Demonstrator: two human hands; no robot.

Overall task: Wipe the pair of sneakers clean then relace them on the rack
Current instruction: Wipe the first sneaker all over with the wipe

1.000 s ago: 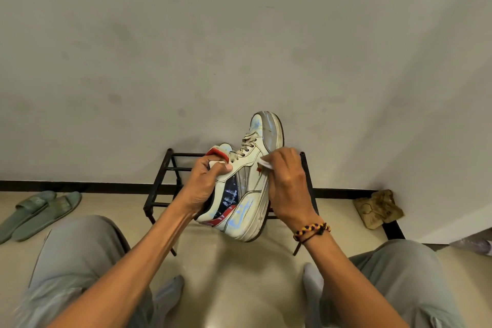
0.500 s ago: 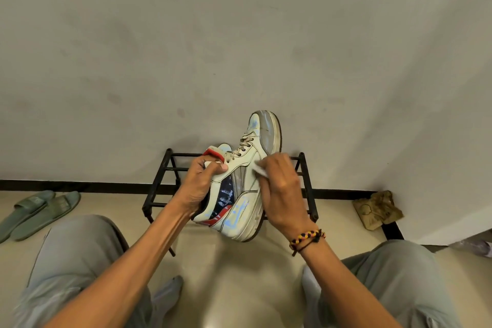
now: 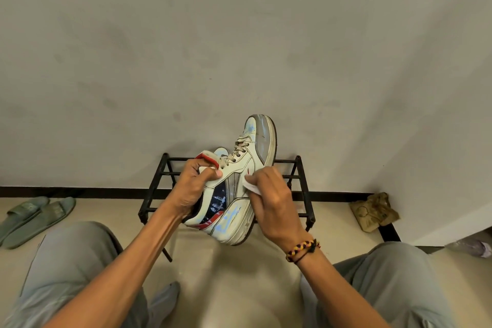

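White high-top sneaker point(image 3: 237, 189) held toe-up over black metal shoe rack point(image 3: 303, 189), L hand point(image 3: 195, 189) gripping its collar, R hand point(image 3: 274, 205) pinching white wipe point(image 3: 251, 187) vs sneaker's side, green slides point(image 3: 34, 217) far left

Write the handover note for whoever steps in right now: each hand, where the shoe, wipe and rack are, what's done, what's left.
Left hand: grips the sneaker at its collar, holding it toe-up above the rack.
Right hand: pinches a white wipe and presses it on the sneaker's side panel.
Rack: black frame against the wall, behind the shoe. The second sneaker is not in view.
Done: wiping of this shoe is under way; blue smears show on the toe and heel, and the toe cap looks grey. It is laced.
Left: finish wiping this shoe, wipe the other, relace both, set them on the rack.
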